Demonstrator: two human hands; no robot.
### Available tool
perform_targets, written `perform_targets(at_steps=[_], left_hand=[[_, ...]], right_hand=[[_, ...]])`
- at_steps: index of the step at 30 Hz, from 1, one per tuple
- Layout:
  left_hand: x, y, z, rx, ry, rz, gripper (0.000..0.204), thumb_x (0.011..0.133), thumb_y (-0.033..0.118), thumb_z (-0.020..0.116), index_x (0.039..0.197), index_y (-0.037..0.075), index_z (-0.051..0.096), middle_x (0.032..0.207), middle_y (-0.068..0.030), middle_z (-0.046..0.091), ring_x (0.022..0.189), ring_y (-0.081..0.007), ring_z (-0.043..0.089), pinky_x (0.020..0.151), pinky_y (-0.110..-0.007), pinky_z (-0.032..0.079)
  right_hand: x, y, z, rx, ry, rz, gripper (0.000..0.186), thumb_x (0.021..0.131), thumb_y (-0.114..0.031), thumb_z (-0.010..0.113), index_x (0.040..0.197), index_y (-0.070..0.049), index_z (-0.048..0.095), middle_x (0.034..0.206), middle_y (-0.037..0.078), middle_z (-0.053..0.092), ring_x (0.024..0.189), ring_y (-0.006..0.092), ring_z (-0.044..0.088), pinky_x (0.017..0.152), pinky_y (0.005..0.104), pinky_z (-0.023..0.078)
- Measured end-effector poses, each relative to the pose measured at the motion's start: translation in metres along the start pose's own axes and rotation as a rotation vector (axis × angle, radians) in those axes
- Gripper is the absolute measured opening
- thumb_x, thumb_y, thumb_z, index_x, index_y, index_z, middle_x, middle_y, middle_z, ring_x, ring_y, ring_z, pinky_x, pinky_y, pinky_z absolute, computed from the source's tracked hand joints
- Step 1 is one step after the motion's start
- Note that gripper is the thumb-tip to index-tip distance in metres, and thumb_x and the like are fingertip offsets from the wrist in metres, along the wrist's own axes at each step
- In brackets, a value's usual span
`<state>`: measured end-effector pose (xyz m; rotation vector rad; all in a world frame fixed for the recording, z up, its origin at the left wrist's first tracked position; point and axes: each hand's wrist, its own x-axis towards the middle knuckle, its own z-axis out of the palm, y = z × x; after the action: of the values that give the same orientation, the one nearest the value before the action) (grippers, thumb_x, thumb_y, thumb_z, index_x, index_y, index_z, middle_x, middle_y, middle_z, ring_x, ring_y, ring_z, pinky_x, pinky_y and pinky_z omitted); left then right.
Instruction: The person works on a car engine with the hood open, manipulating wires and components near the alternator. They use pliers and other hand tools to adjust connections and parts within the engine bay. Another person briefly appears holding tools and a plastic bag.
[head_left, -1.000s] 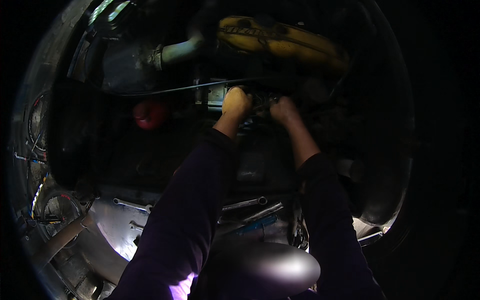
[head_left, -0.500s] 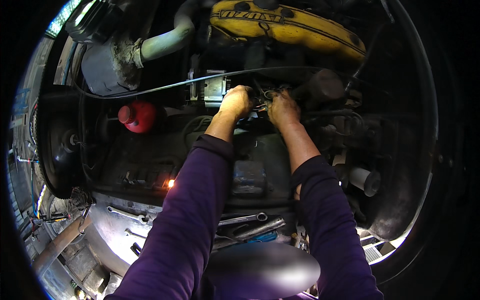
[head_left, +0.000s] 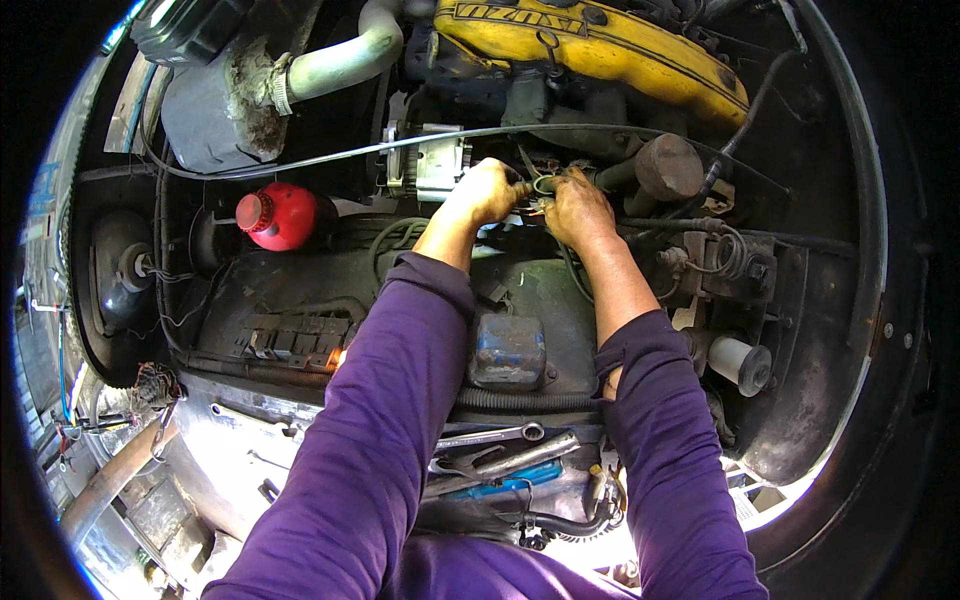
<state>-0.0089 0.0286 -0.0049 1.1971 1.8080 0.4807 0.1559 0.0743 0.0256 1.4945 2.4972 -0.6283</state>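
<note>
Both arms, in purple sleeves, reach into an engine bay. My left hand (head_left: 486,193) is closed, its fingertips pointing right beside a silver alternator (head_left: 438,166); what they pinch is too small to make out. Close on its right, my right hand (head_left: 580,208) has its fingers bent and pressed together on a bundle of thin wires (head_left: 541,186). One greenish wire makes a small loop between the two hands. Bare coloured ends show under the right fingertips. The wires' far ends are hidden behind the hands.
A yellow engine cover (head_left: 600,55) lies beyond the hands. A thin cable (head_left: 330,158) crosses above the alternator. Left are a red bottle-shaped container (head_left: 280,216) and a pale hose (head_left: 335,72). Wrenches (head_left: 490,437) and a blue-handled tool (head_left: 510,480) rest on the near ledge.
The picture is brighter, and the view has shifted slightly. My hands stay at the wires beside the alternator, with the fingers slightly moved and the greenish loop showing more plainly.
</note>
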Motion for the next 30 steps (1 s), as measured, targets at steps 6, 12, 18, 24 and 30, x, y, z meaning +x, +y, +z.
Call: perform_targets(at_steps=[6,12,18,24,30], left_hand=[[0.006,0.001,0.006,-0.153,-0.011,-0.094,0.027,0.085,0.026,0.072,0.096,0.002,0.077,0.085,-0.0140,0.075,0.078,-0.0222,0.068,0.078,-0.037,0.053],[0.014,-0.001,0.012,-0.170,0.103,-0.160,0.031,0.082,0.026,0.072,0.094,-0.003,0.075,0.091,-0.0255,0.072,0.085,-0.0340,0.072,0.079,-0.041,0.054],[0.019,-0.008,0.010,-0.233,0.098,-0.165,0.032,0.085,0.028,0.070,0.096,-0.002,0.075,0.092,-0.0225,0.073,0.088,-0.0313,0.070,0.080,-0.039,0.053],[0.012,-0.005,-0.001,-0.246,0.118,-0.171,0.033,0.091,0.030,0.067,0.101,0.001,0.078,0.087,-0.0104,0.075,0.081,-0.0195,0.067,0.077,-0.037,0.052],[0.007,0.004,-0.003,-0.271,0.057,-0.166,0.028,0.087,0.028,0.071,0.099,0.004,0.079,0.082,-0.0063,0.074,0.071,-0.0157,0.063,0.070,-0.032,0.050]], right_hand=[[0.002,0.007,0.002,0.073,0.014,-0.042,0.035,0.089,-0.015,0.061,0.122,-0.011,0.069,0.136,0.015,0.057,0.125,0.0339,0.058,0.104,0.0435,0.048],[0.010,0.009,0.001,0.027,-0.075,-0.111,0.035,0.088,-0.013,0.060,0.121,-0.007,0.069,0.137,0.017,0.057,0.124,0.0340,0.058,0.103,0.0434,0.049],[0.005,0.012,-0.011,0.051,-0.033,-0.267,0.037,0.084,-0.004,0.058,0.117,-0.011,0.073,0.136,0.021,0.057,0.126,0.0365,0.055,0.108,0.0432,0.045],[0.002,0.006,-0.019,-0.004,-0.126,-0.246,0.042,0.084,-0.001,0.057,0.121,-0.012,0.071,0.144,0.019,0.051,0.131,0.0360,0.052,0.113,0.0431,0.042],[0.001,0.001,-0.016,0.095,-0.076,-0.283,0.035,0.087,-0.006,0.059,0.119,-0.009,0.071,0.140,0.019,0.056,0.128,0.0359,0.056,0.107,0.0433,0.046]])
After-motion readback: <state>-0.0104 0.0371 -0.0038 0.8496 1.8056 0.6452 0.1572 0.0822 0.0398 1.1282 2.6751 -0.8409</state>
